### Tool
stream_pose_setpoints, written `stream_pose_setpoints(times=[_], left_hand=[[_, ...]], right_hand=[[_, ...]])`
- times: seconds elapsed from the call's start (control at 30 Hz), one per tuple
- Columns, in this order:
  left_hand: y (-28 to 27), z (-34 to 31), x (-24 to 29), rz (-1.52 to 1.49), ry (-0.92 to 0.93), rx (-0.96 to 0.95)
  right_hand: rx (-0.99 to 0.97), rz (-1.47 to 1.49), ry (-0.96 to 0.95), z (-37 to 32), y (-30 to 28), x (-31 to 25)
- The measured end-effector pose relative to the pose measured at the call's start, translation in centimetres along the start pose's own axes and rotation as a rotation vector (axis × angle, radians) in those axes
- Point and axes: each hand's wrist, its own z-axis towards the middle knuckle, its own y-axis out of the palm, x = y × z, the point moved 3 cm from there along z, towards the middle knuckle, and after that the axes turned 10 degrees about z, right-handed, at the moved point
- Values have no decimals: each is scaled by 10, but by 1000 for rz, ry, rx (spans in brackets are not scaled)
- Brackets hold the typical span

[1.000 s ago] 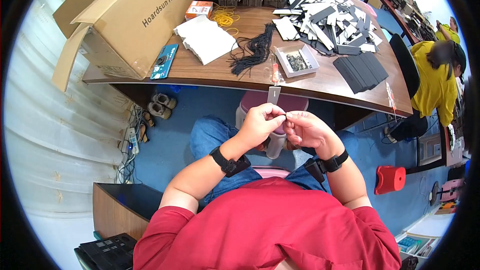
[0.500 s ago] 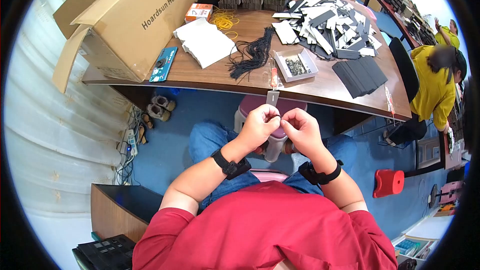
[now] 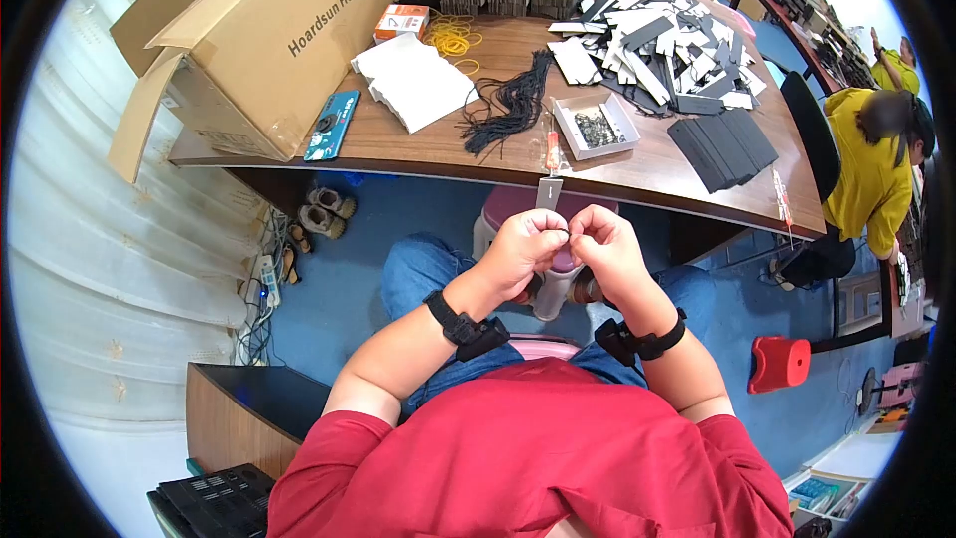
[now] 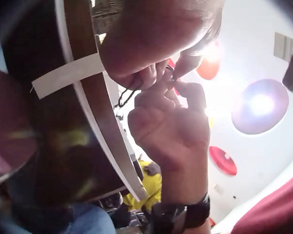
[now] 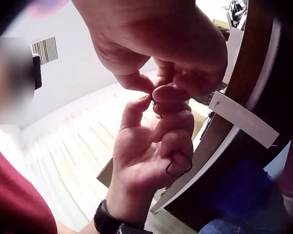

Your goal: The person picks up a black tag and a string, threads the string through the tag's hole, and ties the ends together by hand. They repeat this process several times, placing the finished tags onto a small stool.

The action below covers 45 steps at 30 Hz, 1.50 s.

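My left hand [image 3: 526, 247] and right hand [image 3: 607, 247] meet fingertip to fingertip in front of the table edge. Between them they pinch a thin black cord [image 5: 179, 171]; a loop of it hangs across the left fingers in the right wrist view. In the left wrist view a twisted length of the black cord [image 4: 120, 99] dangles under the left hand. What sits at the very fingertips is mostly hidden. Just beyond the hands, a grey tag [image 3: 550, 191] juts over the table edge.
On the table [image 3: 398, 161] lie a bundle of black cords [image 3: 508, 110], a white box [image 3: 627, 143] of small metal parts, stacked black tags [image 3: 722, 149], a heap of black and white tags [image 3: 652, 40] and white sheets [image 3: 413, 85]. A large carton [image 3: 289, 50] stands left; a stool [image 3: 508, 204] below.
The right hand has turned, and its fingers are more upright than a second ago. Half a second ago the fingertips were slightly apart; now they are close together again.
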Motion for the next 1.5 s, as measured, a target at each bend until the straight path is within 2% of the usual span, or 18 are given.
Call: stream_pose_setpoints(times=[0.03, 0.13, 0.23, 0.33, 0.43, 0.5, 0.7, 0.8, 0.9, 1.0, 1.1, 1.43, 1.5], left_hand=[[0, 1, 0, -60, -30, -26], [-4, 4, -12, -211, -76, -75], [-1, 1, -12, -306, -97, -107], [3, -2, -4, -371, -103, -120], [2, -1, -2, -391, -98, -116], [-1, 0, -2, -367, -90, -74], [-2, 0, 5, -117, 60, 77], [-3, -3, 9, 43, 168, 94], [3, -4, 14, 229, 263, 150], [2, -2, 15, 544, 425, 199], [6, -5, 18, 583, 356, 179], [10, -8, 28, 718, 421, 252], [9, -9, 29, 771, 422, 259]], right_hand=[[-6, 18, 8, 1, 1, -1], [47, -213, -141, -5, 2, 3], [92, -242, -206, -9, 3, 5], [147, -363, -404, -13, 11, -5], [121, -639, -686, -15, 18, -21], [138, -644, -673, -15, 18, -23], [120, -617, -581, -13, 14, -24], [123, -634, -563, -13, 13, -25], [126, -694, -602, -13, 13, -30], [130, -777, -650, -13, 15, -31], [143, -785, -626, -15, 14, -32], [100, -770, -638, -18, 10, -37], [77, -679, -509, -18, 2, -33]])
